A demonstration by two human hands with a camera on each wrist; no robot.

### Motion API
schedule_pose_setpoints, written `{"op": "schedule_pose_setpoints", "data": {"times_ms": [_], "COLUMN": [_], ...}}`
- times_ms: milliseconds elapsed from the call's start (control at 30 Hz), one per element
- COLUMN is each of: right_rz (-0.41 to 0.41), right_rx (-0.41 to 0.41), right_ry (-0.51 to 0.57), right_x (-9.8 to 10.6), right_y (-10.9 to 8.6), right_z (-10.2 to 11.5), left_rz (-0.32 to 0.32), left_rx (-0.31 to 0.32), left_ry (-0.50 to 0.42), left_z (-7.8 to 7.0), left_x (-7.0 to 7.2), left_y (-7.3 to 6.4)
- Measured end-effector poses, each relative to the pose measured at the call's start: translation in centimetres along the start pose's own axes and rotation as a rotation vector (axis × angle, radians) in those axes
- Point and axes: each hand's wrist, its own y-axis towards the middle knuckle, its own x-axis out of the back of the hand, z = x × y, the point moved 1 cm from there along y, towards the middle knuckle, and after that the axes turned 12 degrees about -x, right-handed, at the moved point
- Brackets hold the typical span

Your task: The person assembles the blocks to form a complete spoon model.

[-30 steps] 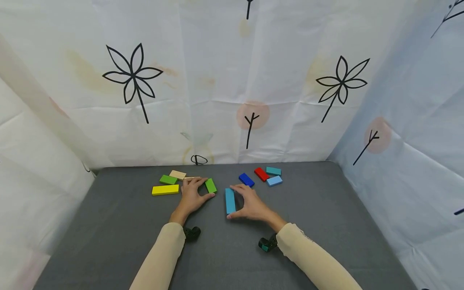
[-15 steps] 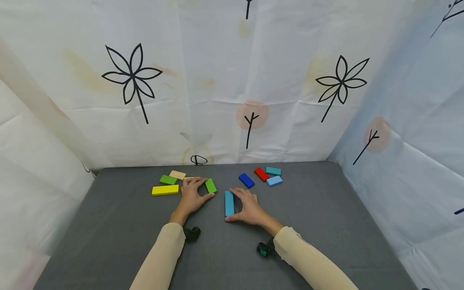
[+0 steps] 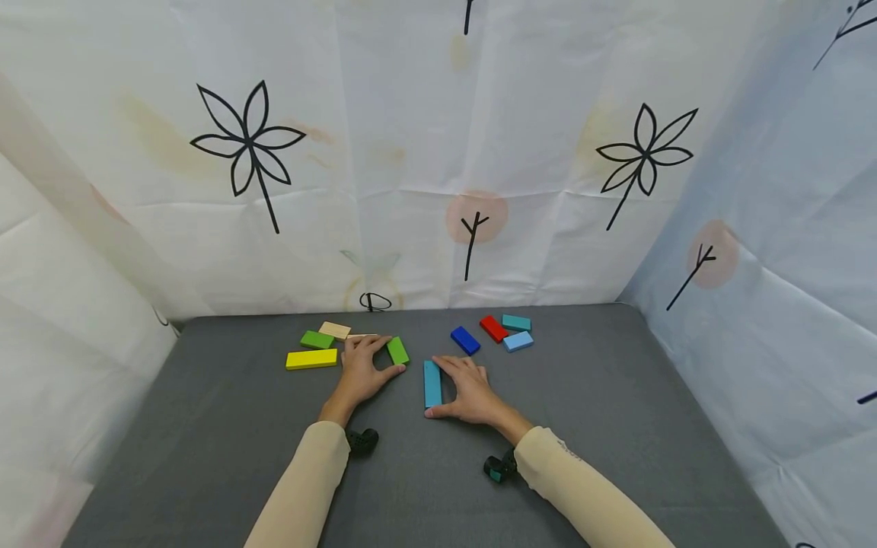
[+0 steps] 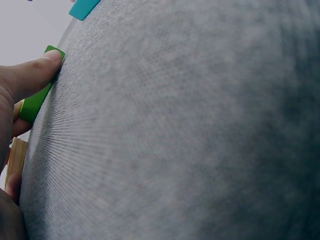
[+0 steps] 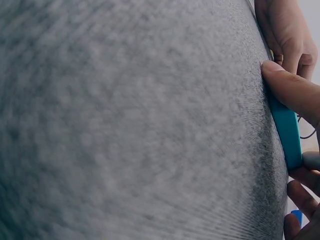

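My left hand [image 3: 363,369] pinches a short green block [image 3: 398,351] by its two ends, thumb at the near end and a fingertip at the far one. In the left wrist view the thumb presses on this green block [image 4: 36,102]. A pale wooden block [image 4: 16,159] lies under the other fingers, mostly hidden in the head view. To the right, my right hand [image 3: 473,392] holds a long light-blue block [image 3: 432,384] lengthwise between thumb and fingertips. The right wrist view shows the same block [image 5: 286,131] low at the grey cloth.
Left of the left hand lie a yellow block [image 3: 311,359], a green block [image 3: 318,340] and a wooden block [image 3: 335,330]. Behind the right hand are dark-blue [image 3: 465,340], red, teal and pale-blue blocks. White printed curtains [image 3: 425,152] border the grey table [image 3: 226,457].
My right hand has drawn the light-blue block slightly toward me and to the left, then held still. My left hand has stayed in place on the green block.
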Motion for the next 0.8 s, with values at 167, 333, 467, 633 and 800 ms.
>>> {"op": "schedule_pose_setpoints", "data": {"times_ms": [167, 333, 467, 633, 800], "right_rz": [0.011, 0.01, 0.009, 0.008, 0.003], "right_rx": [0.0, 0.003, 0.015, 0.044, 0.089], "right_ry": [-0.004, -0.002, 0.03, 0.04, -0.002], "right_x": [0.0, -0.1, 0.1, 0.2, 0.2], "right_y": [0.0, -0.2, -0.6, -1.0, -1.5], "right_z": [-0.1, 0.0, 0.1, 0.1, 0.0], "left_rz": [0.007, 0.007, 0.007, 0.012, 0.017], "left_rx": [0.007, 0.007, 0.008, 0.011, 0.009], "left_ry": [0.001, 0.005, 0.006, 0.008, 0.001], "left_z": [0.0, -0.1, -0.1, -0.1, 0.1], "left_x": [0.0, 0.0, 0.0, 0.0, 0.0], "left_y": [-0.1, -0.1, -0.1, -0.1, 0.0]}}
